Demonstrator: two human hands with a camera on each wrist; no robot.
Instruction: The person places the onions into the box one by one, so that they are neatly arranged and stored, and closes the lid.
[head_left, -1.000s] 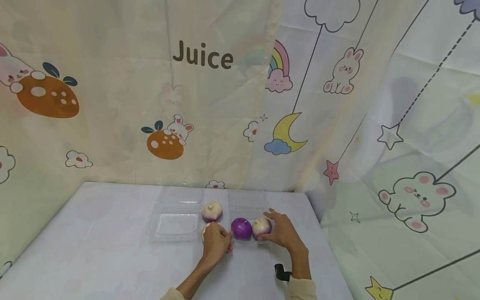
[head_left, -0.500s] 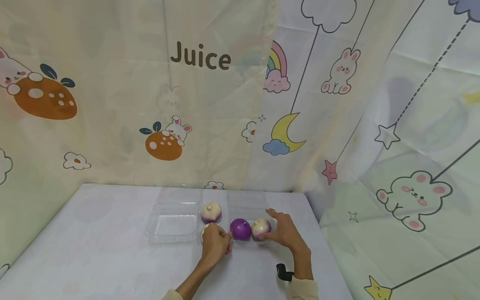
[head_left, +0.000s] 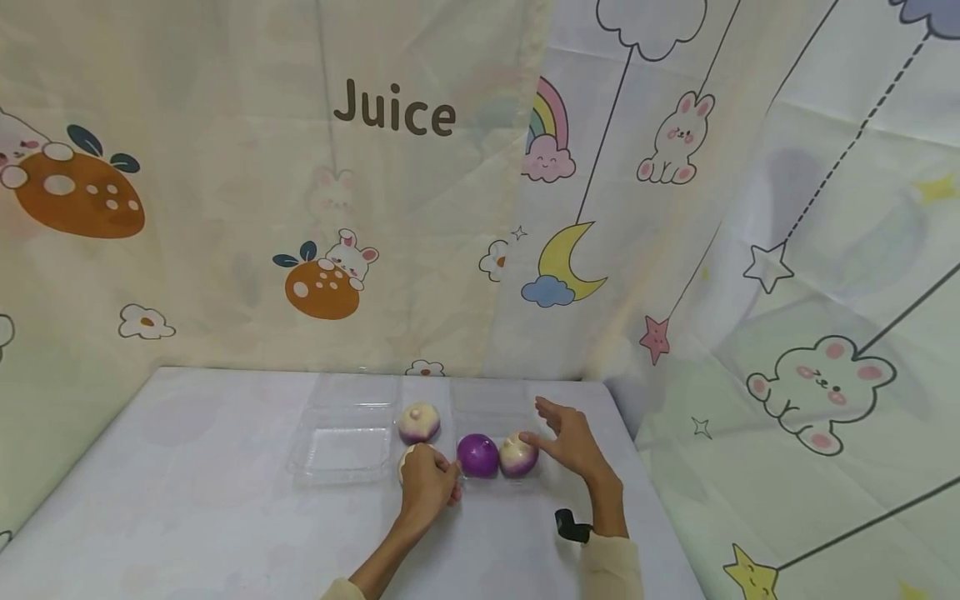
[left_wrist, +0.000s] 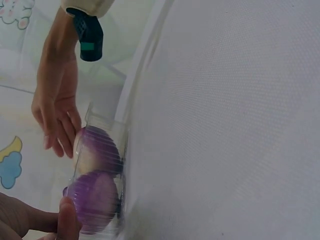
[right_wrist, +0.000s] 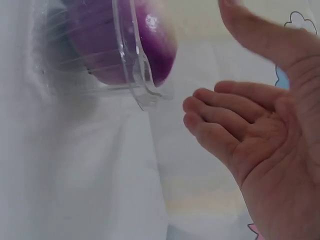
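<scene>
Bent at the fingers, the left hand [head_left: 429, 483] pinches the left edge of a transparent, rectangular plastic box [left_wrist: 104, 119] on the right side of the pair. The right hand [head_left: 570, 442] is spread, its fingers nearly straight and its thumb held away from them, and has hold of nothing; the right wrist view shows a gap between it and the box.

Inside that box sit a glossy, round purple bulb [head_left: 477, 457] and, just beside it on the right, a white-and-purple bulb [head_left: 519, 457]. Its lid is folded back toward the wall. Well to the left lies a second transparent plastic box [head_left: 348, 454], also with its lid laid back.

Between the boxes stand a creamy-white bulb with a purple base [head_left: 419, 422] and a nearer pale bulb [head_left: 406, 459] — the left hand blocks most of this one from view.

Counted up: two boxes and four bulbs — two bulbs in the right-hand box, two between the boxes. All rest on a white-covered table [head_left: 225, 467] before a printed cloth [head_left: 420, 183]. A black device [head_left: 572, 527] juts from the right wrist, beside a beige sleeve [head_left: 611, 567].
</scene>
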